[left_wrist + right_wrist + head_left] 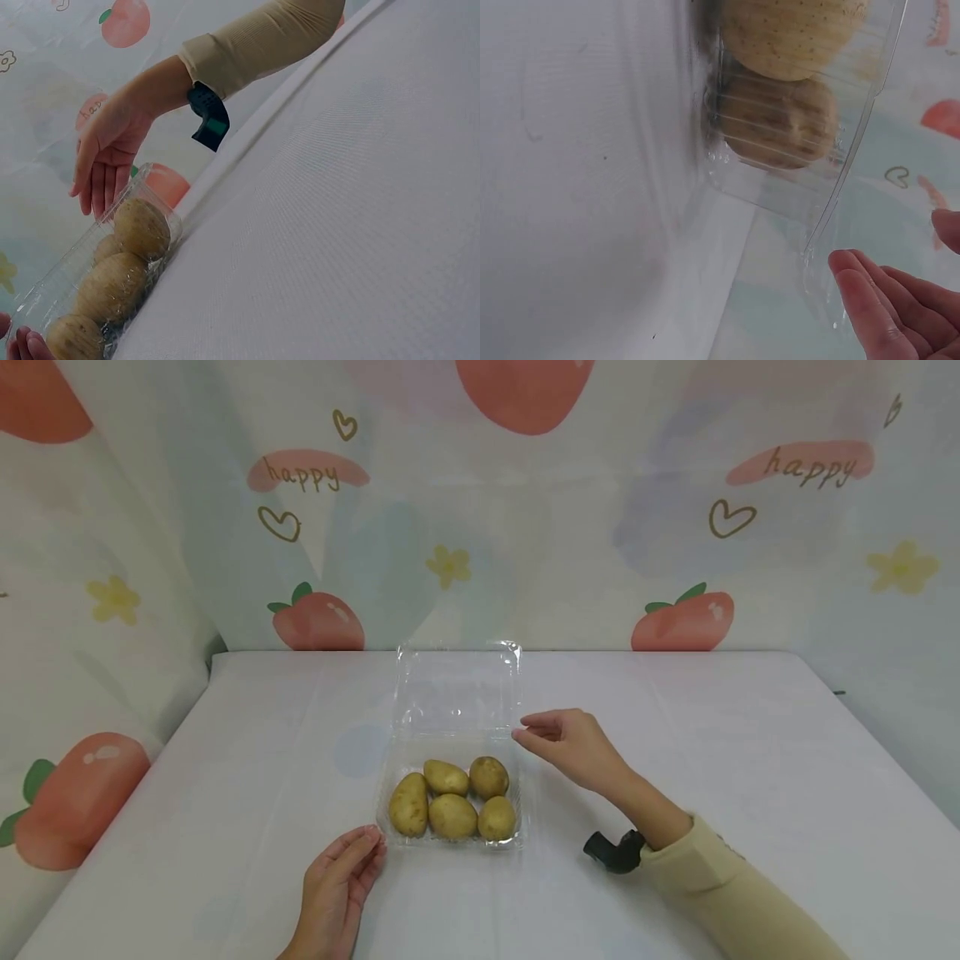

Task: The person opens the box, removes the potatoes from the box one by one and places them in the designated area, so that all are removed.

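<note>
Though open, clear container (405, 753) with five potatoes (453, 817) inside, left hand (339, 875) at corner

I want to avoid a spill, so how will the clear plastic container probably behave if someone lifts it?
The clear plastic container may flex, since its walls look thin. Five potatoes in its base likely make it heavy there. The open lid may swing, being joined along one edge.
</note>
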A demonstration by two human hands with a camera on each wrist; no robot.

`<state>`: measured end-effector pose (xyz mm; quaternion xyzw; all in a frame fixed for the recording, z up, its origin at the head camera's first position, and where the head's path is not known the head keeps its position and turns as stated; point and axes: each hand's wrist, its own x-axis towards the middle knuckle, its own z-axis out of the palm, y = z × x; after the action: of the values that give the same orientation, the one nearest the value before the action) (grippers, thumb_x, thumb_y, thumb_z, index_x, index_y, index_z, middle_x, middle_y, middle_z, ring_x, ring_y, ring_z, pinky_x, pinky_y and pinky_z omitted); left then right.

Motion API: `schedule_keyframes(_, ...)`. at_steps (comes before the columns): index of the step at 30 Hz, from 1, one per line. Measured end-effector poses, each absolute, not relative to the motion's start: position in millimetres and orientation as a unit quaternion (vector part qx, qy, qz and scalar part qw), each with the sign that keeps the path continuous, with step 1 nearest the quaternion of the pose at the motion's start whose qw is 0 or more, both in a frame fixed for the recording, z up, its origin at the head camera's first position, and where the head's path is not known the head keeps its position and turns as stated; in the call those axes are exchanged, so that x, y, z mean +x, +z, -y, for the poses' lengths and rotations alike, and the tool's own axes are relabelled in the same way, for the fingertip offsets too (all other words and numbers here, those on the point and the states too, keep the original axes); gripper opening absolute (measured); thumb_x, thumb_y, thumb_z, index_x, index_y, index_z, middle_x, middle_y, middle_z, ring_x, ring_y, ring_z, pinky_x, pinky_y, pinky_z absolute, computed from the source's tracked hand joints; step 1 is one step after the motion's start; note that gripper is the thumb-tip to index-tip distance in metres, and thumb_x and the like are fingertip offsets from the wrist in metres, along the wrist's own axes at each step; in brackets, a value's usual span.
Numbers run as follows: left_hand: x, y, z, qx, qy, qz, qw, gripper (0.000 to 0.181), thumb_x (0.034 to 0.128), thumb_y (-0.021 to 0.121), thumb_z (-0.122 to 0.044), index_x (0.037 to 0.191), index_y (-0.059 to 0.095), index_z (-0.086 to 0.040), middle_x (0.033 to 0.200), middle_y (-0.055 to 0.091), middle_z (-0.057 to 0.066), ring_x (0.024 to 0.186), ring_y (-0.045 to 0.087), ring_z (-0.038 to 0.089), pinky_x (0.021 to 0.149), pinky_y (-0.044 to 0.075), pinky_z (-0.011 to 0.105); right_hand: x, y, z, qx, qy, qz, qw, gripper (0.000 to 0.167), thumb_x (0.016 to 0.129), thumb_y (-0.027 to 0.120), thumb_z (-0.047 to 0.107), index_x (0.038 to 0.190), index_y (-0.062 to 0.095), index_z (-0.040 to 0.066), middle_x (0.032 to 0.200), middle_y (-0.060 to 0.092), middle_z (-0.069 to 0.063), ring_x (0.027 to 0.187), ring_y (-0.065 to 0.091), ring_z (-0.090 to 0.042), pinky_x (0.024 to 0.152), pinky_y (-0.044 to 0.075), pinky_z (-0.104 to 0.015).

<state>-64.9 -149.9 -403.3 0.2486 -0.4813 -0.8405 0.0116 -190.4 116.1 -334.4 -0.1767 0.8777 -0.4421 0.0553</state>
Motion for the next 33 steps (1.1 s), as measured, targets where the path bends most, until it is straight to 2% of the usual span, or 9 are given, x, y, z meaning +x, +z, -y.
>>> schedule_keyframes(6, -65, -404, 150, 0.246, -0.839, 0.486, 0.011, 0.006, 0.0877, 0.06, -0.007, 0.093, 0.06, -0.004, 0.089, 0.061, 0.002, 0.083, 0.06, 0.011, 0.078, 0.049, 0.022, -185, -335, -111, -0.22, -0.459, -0.859, 0.057, 0.038, 0.085, 0.066, 0.022, 0.109, 0.062, -0.007, 0.094, 0.068, -0.009, 0.085, 0.064, -0.02, 0.073, 0.052, -0.03)
schedule_keyframes(13, -64, -404, 150, 0.244, -0.839, 0.487, 0.01, 0.006, 0.0875, 0.061, -0.008, 0.093, 0.061, -0.005, 0.088, 0.061, 0.002, 0.082, 0.06, 0.01, 0.078, 0.049, 0.021, -182, -336, -104, -0.248, -0.47, -0.844, 0.073, 0.039, 0.082, 0.069, 0.017, 0.109, 0.061, -0.01, 0.1, 0.066, -0.016, 0.088, 0.063, -0.021, 0.076, 0.052, -0.027)
schedule_keyframes(22, -64, -404, 150, 0.241, -0.842, 0.483, 0.011, 0.003, 0.0875, 0.061, -0.008, 0.09, 0.062, -0.007, 0.086, 0.062, 0.001, 0.082, 0.059, 0.009, 0.077, 0.049, 0.021, -180, -338, -94, -0.273, -0.429, -0.856, 0.09, 0.04, 0.084, 0.067, 0.016, 0.113, 0.058, -0.01, 0.106, 0.063, -0.02, 0.095, 0.061, -0.027, 0.083, 0.05, -0.033)
schedule_keyframes(29, -64, -405, 151, 0.239, -0.844, 0.48, 0.01, 0.003, 0.0877, 0.061, -0.009, 0.089, 0.063, -0.007, 0.085, 0.062, 0.001, 0.081, 0.06, 0.009, 0.076, 0.049, 0.02, -181, -337, -86, -0.284, -0.377, -0.877, 0.092, 0.043, 0.084, 0.068, 0.02, 0.114, 0.059, -0.009, 0.11, 0.062, -0.019, 0.098, 0.06, -0.028, 0.082, 0.05, -0.035)
schedule_keyframes(31, -64, -405, 151, 0.239, -0.844, 0.481, 0.011, 0.003, 0.0877, 0.061, -0.008, 0.089, 0.063, -0.007, 0.085, 0.062, 0.001, 0.081, 0.06, 0.009, 0.076, 0.049, 0.021, -181, -336, -83, -0.292, -0.357, -0.883, 0.088, 0.033, 0.084, 0.067, 0.021, 0.105, 0.064, -0.004, 0.099, 0.065, -0.013, 0.089, 0.061, -0.024, 0.078, 0.051, -0.033)
schedule_keyframes(33, -64, -405, 151, 0.242, -0.842, 0.481, 0.012, 0.003, 0.0874, 0.061, -0.009, 0.089, 0.063, -0.007, 0.086, 0.062, 0.001, 0.081, 0.06, 0.009, 0.076, 0.049, 0.02, -182, -336, -81, -0.302, -0.337, -0.888, 0.084, 0.022, 0.083, 0.068, 0.021, 0.09, 0.064, 0.0, 0.077, 0.062, -0.004, 0.073, 0.057, -0.017, 0.068, 0.05, -0.03)
